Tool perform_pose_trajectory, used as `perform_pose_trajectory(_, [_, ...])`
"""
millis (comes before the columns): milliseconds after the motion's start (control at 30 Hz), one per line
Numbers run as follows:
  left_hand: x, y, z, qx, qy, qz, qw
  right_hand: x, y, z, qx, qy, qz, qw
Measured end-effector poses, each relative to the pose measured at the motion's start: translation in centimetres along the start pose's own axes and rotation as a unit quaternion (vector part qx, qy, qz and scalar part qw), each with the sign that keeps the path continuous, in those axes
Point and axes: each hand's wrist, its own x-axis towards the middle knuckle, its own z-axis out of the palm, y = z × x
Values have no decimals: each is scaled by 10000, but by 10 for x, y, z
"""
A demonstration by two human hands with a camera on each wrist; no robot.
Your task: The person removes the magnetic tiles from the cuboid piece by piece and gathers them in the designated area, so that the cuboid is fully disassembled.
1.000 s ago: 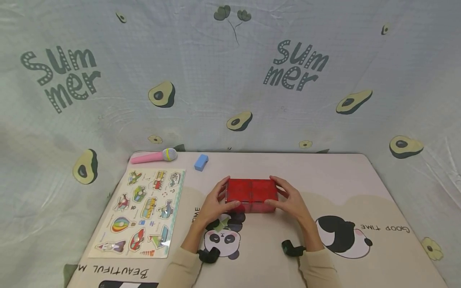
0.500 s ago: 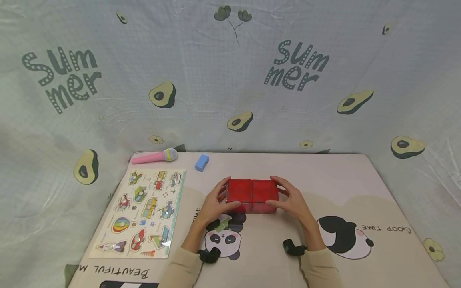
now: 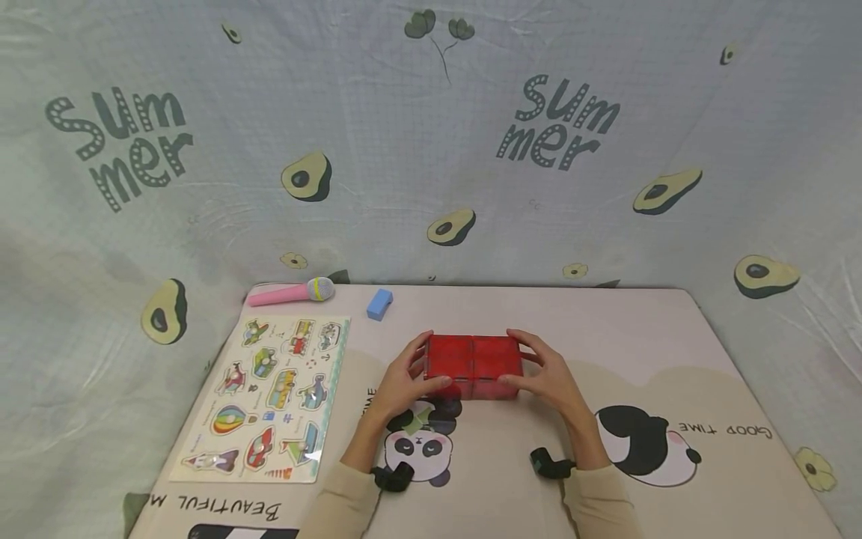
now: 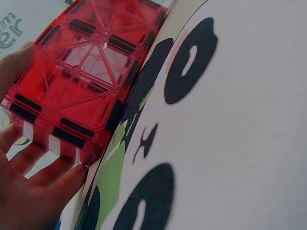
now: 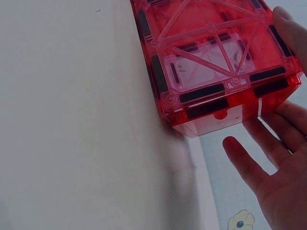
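A red see-through box built of magnetic tiles lies on the table in the head view, two squares wide on top. My left hand holds its left end, thumb on the near side and fingers along the end wall. At the opposite end my right hand grips in the same manner. In the left wrist view, the tile box shows ribbed tiles with dark magnet strips, and fingers show by its end. The right wrist view shows the box's other end, with one finger of the right hand apart from the wall.
A puzzle board with several vehicle pictures lies on the left. Behind it are a pink toy microphone and a small blue block. The table mat carries panda prints, and a patterned cloth hangs behind.
The head view has shifted slightly, so everything appears a little farther right. Both hands keep their hold on the tile box, which stays in its place on the table.
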Motion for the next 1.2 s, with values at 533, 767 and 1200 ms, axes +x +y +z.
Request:
perform_pose_trajectory(533, [-2,2,2,114,105,-21,9999,-1,-6,0,-239,180,-9,9996])
perform_pose_trajectory(767, [-2,1,2,140,146,10,9998,0,-11,0,-757,291,128,9966])
perform_pose_trajectory(1200, [1,2,0,59,8,-46,10000,1,-15,-2,217,118,305,9992])
